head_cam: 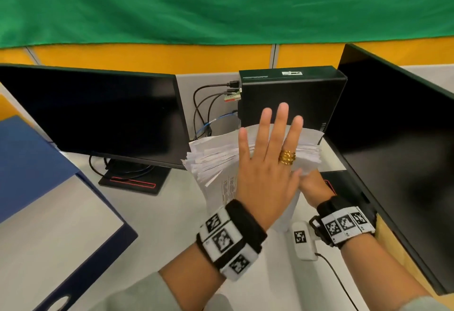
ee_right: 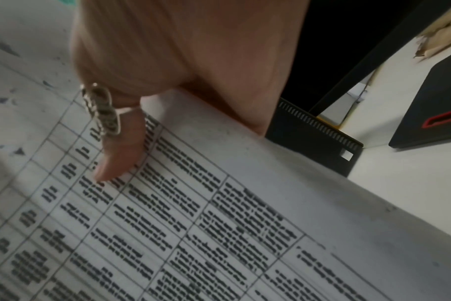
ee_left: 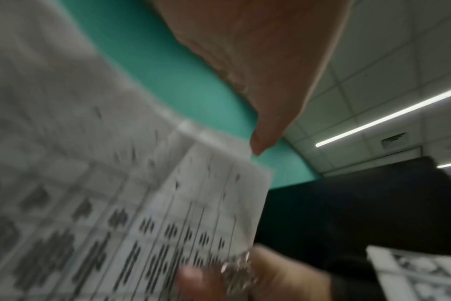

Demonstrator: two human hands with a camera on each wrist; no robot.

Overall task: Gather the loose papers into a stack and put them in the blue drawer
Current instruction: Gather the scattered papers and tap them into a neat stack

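Left hand (head_cam: 266,175), fingers spread flat, hides much of the paper stack (head_cam: 221,153); right hand's (head_cam: 315,187) grip holds it.

papers (head_cam: 216,158) between 2 monitors (head_cam: 98,116), computer (head_cam: 290,96) behind

Office workstation. Two dark monitors (head_cam: 98,114) (head_cam: 403,143) are set on a pale table (head_cam: 172,224), with a small black desktop computer (head_cam: 290,96) stood between them and cables (head_cam: 204,111) plugged into its back. Yellow partition panels (head_cam: 147,57) are seen behind the table, with green cloth (head_cam: 221,3) hung above. A tiled ceiling with strip lights (ee_left: 389,116) is shown in the left wrist view. Printed table sheets (ee_right: 219,224) fit a desk job.
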